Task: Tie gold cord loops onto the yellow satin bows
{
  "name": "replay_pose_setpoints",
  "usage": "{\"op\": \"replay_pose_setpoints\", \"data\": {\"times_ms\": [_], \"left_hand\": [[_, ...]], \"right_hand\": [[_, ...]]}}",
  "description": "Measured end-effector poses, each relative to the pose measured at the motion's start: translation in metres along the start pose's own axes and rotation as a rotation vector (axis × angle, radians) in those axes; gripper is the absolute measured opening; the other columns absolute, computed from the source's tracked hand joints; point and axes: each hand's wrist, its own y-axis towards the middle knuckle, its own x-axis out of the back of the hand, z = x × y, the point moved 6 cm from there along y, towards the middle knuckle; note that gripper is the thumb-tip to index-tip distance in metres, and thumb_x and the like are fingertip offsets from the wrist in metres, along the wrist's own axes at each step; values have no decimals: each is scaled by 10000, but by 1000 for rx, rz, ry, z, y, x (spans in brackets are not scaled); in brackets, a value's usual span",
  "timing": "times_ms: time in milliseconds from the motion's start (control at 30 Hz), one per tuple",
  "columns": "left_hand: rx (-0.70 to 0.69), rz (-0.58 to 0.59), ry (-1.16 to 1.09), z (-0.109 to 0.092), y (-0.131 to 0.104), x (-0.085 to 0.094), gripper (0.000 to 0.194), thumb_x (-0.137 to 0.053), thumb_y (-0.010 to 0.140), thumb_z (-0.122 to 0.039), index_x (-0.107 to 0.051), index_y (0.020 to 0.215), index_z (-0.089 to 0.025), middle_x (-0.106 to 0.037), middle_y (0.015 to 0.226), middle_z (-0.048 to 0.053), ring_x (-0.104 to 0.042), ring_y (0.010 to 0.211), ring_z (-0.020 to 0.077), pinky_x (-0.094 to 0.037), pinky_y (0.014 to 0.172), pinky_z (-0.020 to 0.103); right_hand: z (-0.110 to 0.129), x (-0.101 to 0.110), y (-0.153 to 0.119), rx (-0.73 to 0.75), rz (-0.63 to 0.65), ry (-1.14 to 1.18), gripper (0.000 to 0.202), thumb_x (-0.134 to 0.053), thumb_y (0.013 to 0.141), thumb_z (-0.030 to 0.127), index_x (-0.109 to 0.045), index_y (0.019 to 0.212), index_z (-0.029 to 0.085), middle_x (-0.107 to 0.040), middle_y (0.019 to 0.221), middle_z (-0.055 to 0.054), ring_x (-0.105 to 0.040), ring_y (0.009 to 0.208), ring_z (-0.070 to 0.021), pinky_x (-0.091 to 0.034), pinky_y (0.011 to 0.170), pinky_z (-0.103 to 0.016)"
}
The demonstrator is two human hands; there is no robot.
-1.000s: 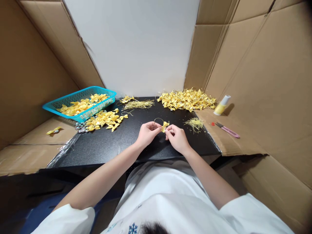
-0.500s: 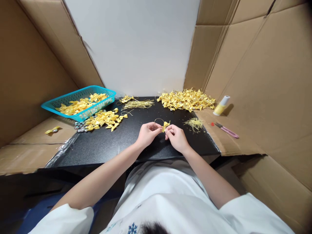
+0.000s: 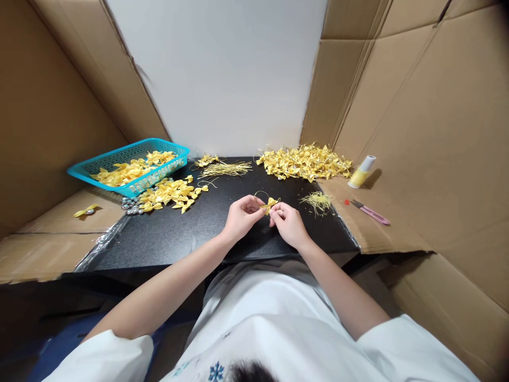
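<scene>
Over the black table [image 3: 170, 239], near its front edge, my left hand [image 3: 243, 216] pinches the left side of a small yellow bow [image 3: 270, 203]. My right hand [image 3: 289, 225] grips the same bow from the right, its fingers bent and pressed together. A thin yellow tie curves up from the bow in a loop above my left fingertips. Behind my hands lies a bundle of straight yellow ties [image 3: 226, 169]. Short yellow clippings [image 3: 317, 202] are scattered right of my right hand.
A blue basket [image 3: 181, 155] of yellow bows stands at the left, with loose bows [image 3: 170, 194] and silvery beads [image 3: 131, 206] before it. A large bow pile [image 3: 306, 162] lies back right. Pink-handled scissors [image 3: 374, 215] and a white-and-yellow roll [image 3: 361, 172] rest on cardboard at the right.
My left fingers have shifted slightly, and more of the yellow bow shows between my hands. The tie's loop has moved a little up and right. Both hands still hold the bow.
</scene>
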Motion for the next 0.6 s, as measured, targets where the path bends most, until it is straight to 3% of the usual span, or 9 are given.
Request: {"op": "replay_pose_setpoints", "data": {"times_ms": [367,600], "left_hand": [[-105,-21,170,-4,-1,1,159,-721,695,-292,-645,720,-155,-603,634,-16,-521,566,90,-408,559,209],[-103,-40,193,-3,0,3,137,-684,711,-279,-642,710,-148,-595,616,-19,-507,552,84,-397,552,205]], "right_hand": [[-2,-1,0,12,16,-41,152,-508,857,293,-522,735,203,-623,558,19,-568,504,-125,-430,594,-240],[-1,-1,-1,-9,20,-33,143,-510,851,286,-520,731,208,-638,562,14,-587,516,-133,-441,606,-245]]}}
